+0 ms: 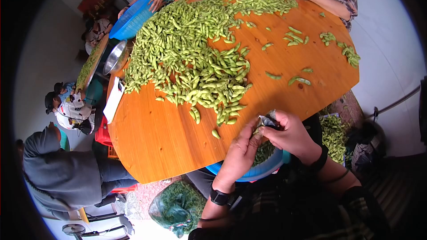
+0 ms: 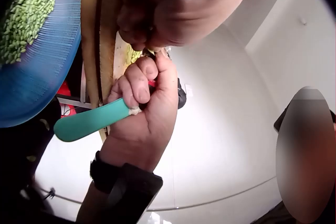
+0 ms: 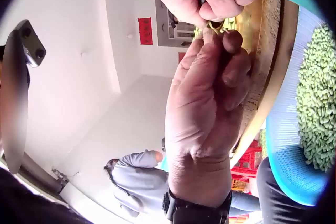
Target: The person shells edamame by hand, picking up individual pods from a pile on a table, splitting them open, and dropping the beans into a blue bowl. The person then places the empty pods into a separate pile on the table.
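Gripping teal-handled tool [image 2: 94, 121] at near edge of counter [image 1: 184, 162], right hand [image 1: 291, 135] could nick left hand [image 1: 240, 151] if it slips; left pinches pod [image 3: 211, 25] close-in.

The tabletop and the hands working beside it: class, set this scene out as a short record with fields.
Right hand: grips a teal-handled tool
Left hand: pinches a small green piece, mostly hidden
Under the hands: blue basket holding shelled beans
Table: wooden, bearing a large pile of green pods
Floor: green net bag
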`<state>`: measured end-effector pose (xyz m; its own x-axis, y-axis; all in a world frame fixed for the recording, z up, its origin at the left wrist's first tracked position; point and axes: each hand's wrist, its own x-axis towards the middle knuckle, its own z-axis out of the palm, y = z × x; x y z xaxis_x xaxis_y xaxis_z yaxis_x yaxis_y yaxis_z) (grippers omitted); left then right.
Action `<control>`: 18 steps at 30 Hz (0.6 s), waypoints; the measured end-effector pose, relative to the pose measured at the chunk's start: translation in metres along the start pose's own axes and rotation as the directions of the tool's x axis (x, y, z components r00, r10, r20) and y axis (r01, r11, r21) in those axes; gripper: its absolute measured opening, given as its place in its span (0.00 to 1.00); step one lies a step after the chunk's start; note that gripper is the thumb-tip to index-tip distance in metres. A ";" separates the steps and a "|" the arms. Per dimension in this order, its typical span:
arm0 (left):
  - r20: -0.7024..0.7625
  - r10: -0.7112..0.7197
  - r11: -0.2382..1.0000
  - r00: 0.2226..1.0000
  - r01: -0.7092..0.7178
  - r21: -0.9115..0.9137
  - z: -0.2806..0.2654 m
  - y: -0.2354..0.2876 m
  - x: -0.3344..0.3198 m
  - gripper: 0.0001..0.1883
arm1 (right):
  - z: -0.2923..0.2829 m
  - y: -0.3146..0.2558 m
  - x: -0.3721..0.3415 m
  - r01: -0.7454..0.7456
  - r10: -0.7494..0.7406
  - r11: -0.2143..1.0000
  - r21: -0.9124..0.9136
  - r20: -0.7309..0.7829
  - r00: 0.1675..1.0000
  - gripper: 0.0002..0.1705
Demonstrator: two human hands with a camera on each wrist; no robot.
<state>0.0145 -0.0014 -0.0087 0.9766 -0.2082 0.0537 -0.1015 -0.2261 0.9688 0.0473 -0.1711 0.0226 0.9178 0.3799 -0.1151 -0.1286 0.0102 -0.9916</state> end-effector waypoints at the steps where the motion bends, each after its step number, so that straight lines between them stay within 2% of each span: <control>1: -0.045 -0.056 0.989 0.997 0.050 -0.136 0.001 0.003 0.000 0.17 | 0.001 -0.002 -0.001 -0.064 0.066 0.994 0.085 -0.010 0.998 0.07; 2: -0.047 -0.056 0.990 0.997 0.050 -0.136 0.000 0.005 -0.001 0.17 | 0.002 -0.004 -0.001 -0.125 0.129 0.978 0.168 -0.014 0.992 0.07; 4: -0.054 -0.109 0.994 0.993 0.109 0.002 -0.003 0.007 -0.003 0.11 | 0.002 -0.006 -0.001 -0.121 0.124 0.975 0.186 -0.003 0.992 0.05; 5: -0.055 -0.109 0.994 0.992 0.110 0.003 -0.003 0.007 -0.003 0.11 | 0.003 -0.006 -0.002 -0.121 0.123 0.971 0.206 0.003 0.992 0.04; 7: -0.147 -0.070 0.993 0.987 0.083 0.088 0.001 0.005 -0.004 0.08 | 0.005 -0.004 -0.002 -0.131 0.134 0.975 0.179 -0.007 0.991 0.05; 8: -0.147 -0.069 0.993 0.987 0.083 0.088 0.005 0.005 -0.004 0.08 | 0.006 -0.003 -0.002 -0.140 0.144 0.979 0.150 -0.017 0.989 0.05; 10: -0.227 0.146 0.974 0.963 -0.101 0.201 0.011 0.005 -0.002 0.07 | 0.007 -0.002 -0.002 -0.123 0.126 0.984 0.130 -0.018 0.992 0.06; 12: -0.231 0.129 0.976 0.964 -0.082 0.204 0.009 0.008 -0.002 0.08 | 0.008 -0.001 -0.003 -0.110 0.112 0.988 0.112 -0.016 0.994 0.06; 14: -0.233 0.109 0.977 0.966 -0.060 0.206 0.009 0.007 -0.004 0.08 | 0.009 -0.004 -0.004 -0.128 0.128 0.976 0.174 0.011 0.992 0.09; 16: -0.243 0.045 0.994 0.969 -0.020 0.107 0.009 -0.001 -0.004 0.09 | 0.008 -0.006 -0.004 -0.151 0.150 0.964 0.219 0.021 0.988 0.09; 18: -0.247 0.060 0.993 0.967 -0.032 0.114 0.009 -0.004 -0.004 0.09 | 0.008 -0.008 -0.003 -0.188 0.185 0.953 0.238 0.033 0.982 0.07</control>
<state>0.0093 -0.0085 -0.0150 0.9853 0.0205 0.1696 -0.1538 -0.3264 0.9326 0.0423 -0.1655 0.0313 0.8650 0.4060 -0.2949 -0.3843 0.1580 -0.9096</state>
